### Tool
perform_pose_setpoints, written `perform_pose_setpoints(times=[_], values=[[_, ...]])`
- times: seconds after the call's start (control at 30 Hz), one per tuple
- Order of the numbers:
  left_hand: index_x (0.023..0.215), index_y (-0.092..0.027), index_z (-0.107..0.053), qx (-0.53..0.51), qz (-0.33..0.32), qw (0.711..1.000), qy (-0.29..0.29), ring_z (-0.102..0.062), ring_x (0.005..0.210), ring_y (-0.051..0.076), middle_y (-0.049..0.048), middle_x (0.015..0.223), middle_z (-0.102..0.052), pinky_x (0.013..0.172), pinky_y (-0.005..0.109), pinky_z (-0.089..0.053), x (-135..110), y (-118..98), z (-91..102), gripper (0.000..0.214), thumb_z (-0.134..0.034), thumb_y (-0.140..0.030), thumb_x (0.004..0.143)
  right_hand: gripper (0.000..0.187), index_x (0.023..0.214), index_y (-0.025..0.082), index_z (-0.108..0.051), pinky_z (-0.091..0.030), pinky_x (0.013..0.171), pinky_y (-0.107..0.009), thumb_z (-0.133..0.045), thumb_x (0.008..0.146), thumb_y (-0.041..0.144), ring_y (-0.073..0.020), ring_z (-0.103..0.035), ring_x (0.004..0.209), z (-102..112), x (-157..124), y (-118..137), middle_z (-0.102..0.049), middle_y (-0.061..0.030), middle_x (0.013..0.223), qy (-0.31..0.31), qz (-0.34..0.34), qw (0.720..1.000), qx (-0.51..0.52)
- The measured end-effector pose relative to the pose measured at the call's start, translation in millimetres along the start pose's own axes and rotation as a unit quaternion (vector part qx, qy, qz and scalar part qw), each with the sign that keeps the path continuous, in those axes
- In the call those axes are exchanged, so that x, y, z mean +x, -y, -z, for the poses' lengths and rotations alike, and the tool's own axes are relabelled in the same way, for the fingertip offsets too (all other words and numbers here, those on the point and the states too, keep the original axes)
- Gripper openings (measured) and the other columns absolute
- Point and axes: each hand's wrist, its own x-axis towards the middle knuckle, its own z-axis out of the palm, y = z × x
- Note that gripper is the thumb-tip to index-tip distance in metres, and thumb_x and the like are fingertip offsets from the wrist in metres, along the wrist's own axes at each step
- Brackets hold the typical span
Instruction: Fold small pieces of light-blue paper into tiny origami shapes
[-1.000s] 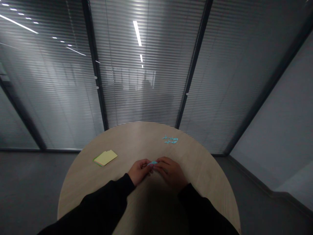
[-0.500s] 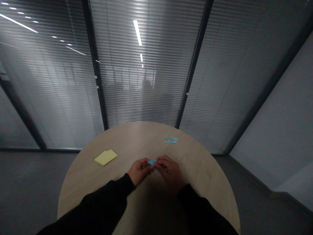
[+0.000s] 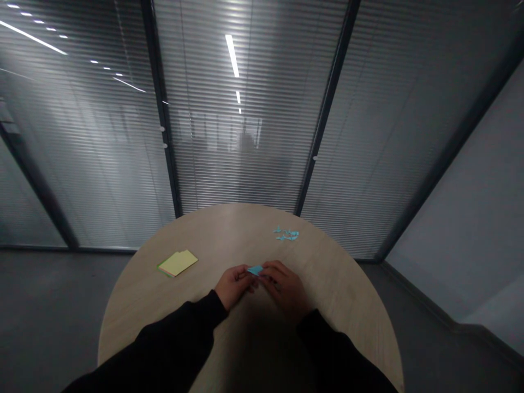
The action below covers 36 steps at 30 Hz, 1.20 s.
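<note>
Over the near middle of a round light-wood table [image 3: 335, 295], my left hand [image 3: 232, 285] and my right hand [image 3: 284, 286] meet fingertip to fingertip. Both are closed in a pinch on a small folded piece of blue paper [image 3: 255, 269], whose pointed corner sticks out above the fingers. Both arms wear black sleeves. The rest of the paper is hidden behind my fingers.
A stack of yellow sticky notes with green and orange edges [image 3: 177, 262] lies on the table's left side. Several small blue paper pieces [image 3: 287, 234] lie near the far right edge. Glass walls with blinds and dark frames stand behind the table.
The blue paper has turned between my fingers from a thin strip to a pointed triangular shape. My hands stay in the same place.
</note>
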Motion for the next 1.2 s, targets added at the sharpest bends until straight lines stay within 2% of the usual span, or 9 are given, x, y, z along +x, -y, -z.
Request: perform_pose_setpoints(times=[0.23,0.33,0.57,0.73,1.03,1.2], values=[[0.086,-0.012,-0.068,-0.020,0.006,1.000,-0.013,-0.061,0.067,0.014,0.0051,0.074,-0.069,0.066,0.027,-0.049,-1,2,-2.1,0.038,-0.078,-0.046,0.071,0.016,0.094,0.022,-0.067,-0.053,0.087,-0.032,-0.053,0.097,0.026,-0.0204,-0.064,0.100,1,2,3,-0.067,-0.0072,0.109,-0.009,-0.001,1.000,-0.020],[0.085,-0.013,-0.067,-0.010,-0.001,1.000,-0.020,-0.061,0.068,0.014,0.0050,0.075,-0.068,0.066,0.027,-0.048,-2,2,-5.2,0.038,-0.077,-0.047,0.071,0.017,0.097,0.022,-0.066,-0.053,0.085,-0.033,-0.049,0.097,0.025,-0.0208,-0.065,0.098,1,3,6,-0.067,-0.0077,0.107,-0.002,-0.006,0.999,-0.038],[0.083,-0.015,-0.067,0.076,-0.037,0.996,-0.028,-0.056,0.063,0.013,0.0019,0.071,-0.065,0.064,0.026,-0.042,-5,1,-8.1,0.032,-0.072,-0.046,0.076,0.016,0.092,0.020,-0.062,-0.051,0.069,-0.027,-0.048,0.096,0.024,-0.0181,-0.064,0.082,1,5,11,-0.065,-0.0073,0.099,0.026,-0.019,0.995,-0.091],[0.075,-0.016,-0.063,0.130,-0.062,0.989,-0.042,-0.054,0.064,0.014,0.0005,0.067,-0.061,0.062,0.026,-0.040,-4,3,-4.5,0.029,-0.066,-0.045,0.081,0.015,0.093,0.021,-0.063,-0.051,0.074,-0.030,-0.049,0.098,0.025,-0.0209,-0.064,0.089,-1,3,9,-0.066,-0.0080,0.098,0.005,-0.007,0.993,-0.118],[0.076,-0.016,-0.064,0.155,-0.061,0.985,-0.047,-0.053,0.062,0.014,0.0005,0.066,-0.061,0.060,0.025,-0.039,-5,2,-6.1,0.031,-0.066,-0.047,0.082,0.013,0.091,0.021,-0.060,-0.051,0.073,-0.029,-0.049,0.096,0.024,-0.0202,-0.064,0.087,-3,3,9,-0.065,-0.0080,0.100,0.007,-0.024,0.994,-0.107],[0.074,-0.016,-0.062,0.128,-0.046,0.990,-0.049,-0.055,0.061,0.014,0.0007,0.064,-0.062,0.061,0.026,-0.040,-7,-3,-9.1,0.035,-0.066,-0.050,0.080,0.014,0.090,0.021,-0.058,-0.048,0.067,-0.028,-0.048,0.097,0.027,-0.0180,-0.062,0.075,-9,1,8,-0.065,-0.0054,0.089,-0.007,-0.055,0.994,-0.089]])
